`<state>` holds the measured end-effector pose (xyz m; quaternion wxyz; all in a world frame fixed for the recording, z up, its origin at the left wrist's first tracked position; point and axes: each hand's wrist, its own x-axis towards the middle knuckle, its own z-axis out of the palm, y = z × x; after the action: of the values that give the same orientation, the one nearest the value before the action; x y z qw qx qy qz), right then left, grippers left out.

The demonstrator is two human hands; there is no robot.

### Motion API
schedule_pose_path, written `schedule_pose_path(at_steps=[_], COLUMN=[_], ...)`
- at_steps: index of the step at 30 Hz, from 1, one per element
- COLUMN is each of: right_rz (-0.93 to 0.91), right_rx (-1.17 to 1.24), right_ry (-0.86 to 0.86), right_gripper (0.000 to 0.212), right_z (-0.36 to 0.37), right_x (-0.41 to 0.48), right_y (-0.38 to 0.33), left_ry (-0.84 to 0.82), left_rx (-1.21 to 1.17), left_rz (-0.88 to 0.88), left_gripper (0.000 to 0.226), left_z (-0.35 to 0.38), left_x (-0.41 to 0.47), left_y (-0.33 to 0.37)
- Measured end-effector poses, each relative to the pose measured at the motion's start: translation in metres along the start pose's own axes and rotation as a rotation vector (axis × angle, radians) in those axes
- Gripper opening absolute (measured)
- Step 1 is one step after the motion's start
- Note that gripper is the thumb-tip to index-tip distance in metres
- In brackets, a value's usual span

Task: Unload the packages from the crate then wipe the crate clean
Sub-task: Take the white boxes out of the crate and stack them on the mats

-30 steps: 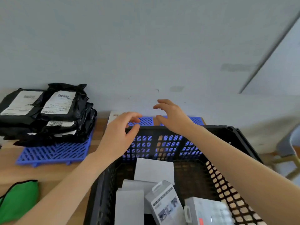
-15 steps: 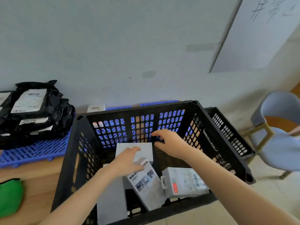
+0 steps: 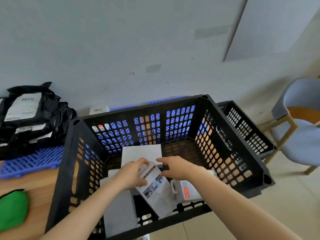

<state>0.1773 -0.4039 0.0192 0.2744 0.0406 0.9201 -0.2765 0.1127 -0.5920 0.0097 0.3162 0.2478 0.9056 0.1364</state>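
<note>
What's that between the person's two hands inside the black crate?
A picture-printed white box, gripped at its top end by the left hand; the right hand is just beside it. Head view.

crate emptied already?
No: white boxes lie inside the crate, among them the printed box that the left hand grips.

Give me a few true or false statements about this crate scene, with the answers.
1. The black slotted plastic crate holds white cardboard boxes. True.
2. The left hand grips a white box printed with pictures. True.
3. The green cloth lies inside the crate. False: it lies on the wooden table, left of the crate.
4. The black plastic mailer bags lie on the floor. False: they are stacked on a blue plastic grid.
</note>
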Motion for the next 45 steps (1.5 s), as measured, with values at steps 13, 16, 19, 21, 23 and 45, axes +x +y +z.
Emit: schedule_pose_path(at_steps=[13, 16, 19, 21, 23, 45], right_rz=[-0.073, -0.153, -0.204, -0.228, -0.258, -0.125], right_rx=[0.413, 0.654, 0.805, 0.842, 0.881, 0.997], right_ry=[0.05, 0.123, 0.169, 0.222, 0.299, 0.676], right_gripper=[0.084, 0.073, 0.062, 0.061, 0.056, 0.036], right_z=[-0.013, -0.028, -0.041, -0.048, -0.057, -0.133], right_x=[-0.005, -0.006, -0.01, -0.014, -0.016, 0.178], right_y=[-0.007, -0.019, -0.03, -0.036, -0.046, -0.233], left_ry=[0.179, 0.242, 0.342, 0.397, 0.455, 0.595], left_rx=[-0.351, -0.507, -0.679, -0.761, -0.831, -0.791], left_rz=[0.099, 0.142, 0.171, 0.208, 0.237, 0.296], left_gripper=[0.051, 0.042, 0.035, 0.032, 0.03, 0.092], left_z=[-0.07, -0.099, -0.124, -0.136, -0.146, -0.233], left_x=[-0.014, -0.021, -0.025, -0.023, -0.019, 0.022], left_y=[-0.004, -0.001, 0.002, 0.004, 0.005, -0.147])
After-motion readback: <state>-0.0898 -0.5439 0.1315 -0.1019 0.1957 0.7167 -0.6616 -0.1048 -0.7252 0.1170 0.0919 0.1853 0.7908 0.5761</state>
